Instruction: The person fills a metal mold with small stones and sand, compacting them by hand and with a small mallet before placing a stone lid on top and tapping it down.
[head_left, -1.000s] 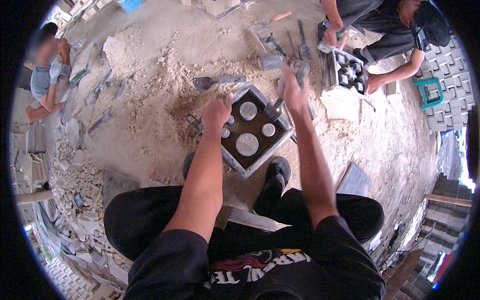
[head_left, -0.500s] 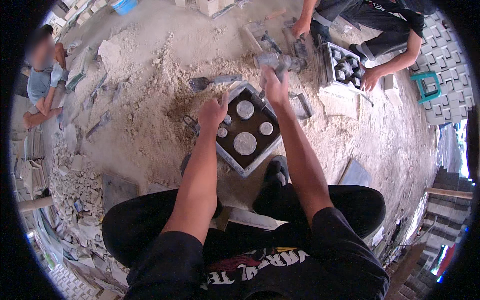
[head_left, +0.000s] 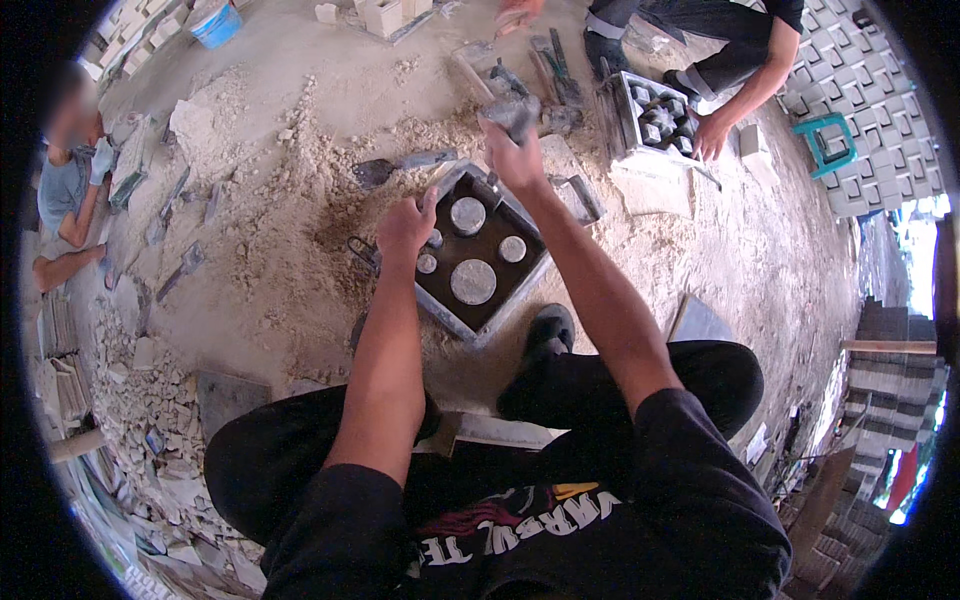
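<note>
A square metal mould [head_left: 512, 307] lies on the ground in front of me, turned cornerwise. Several pale round discs, large and small, stand in its dark bed; one of the large ones [head_left: 473, 282] is nearest me. My left hand [head_left: 402, 228] is closed over the mould's left edge, thumb pointing up. Above the far right side, my right hand [head_left: 513, 160] is wrapped round a hammer [head_left: 517, 116], whose dusty head shows just past my fist. The handle is mostly hidden by my fingers.
A trowel [head_left: 400, 166] lies beyond the mould amid loose pale powder [head_left: 300, 180]. At the far right a co-worker's hand [head_left: 712, 135] touches a second mould [head_left: 622, 130] with dark blocks. A teal stool [head_left: 826, 145] stands beyond. Another person sits far left.
My view has shifted, so the scene sits further left. My right hand and the hammer have moved slightly left and away. The co-worker's other hand has left the tools and moved further off.
</note>
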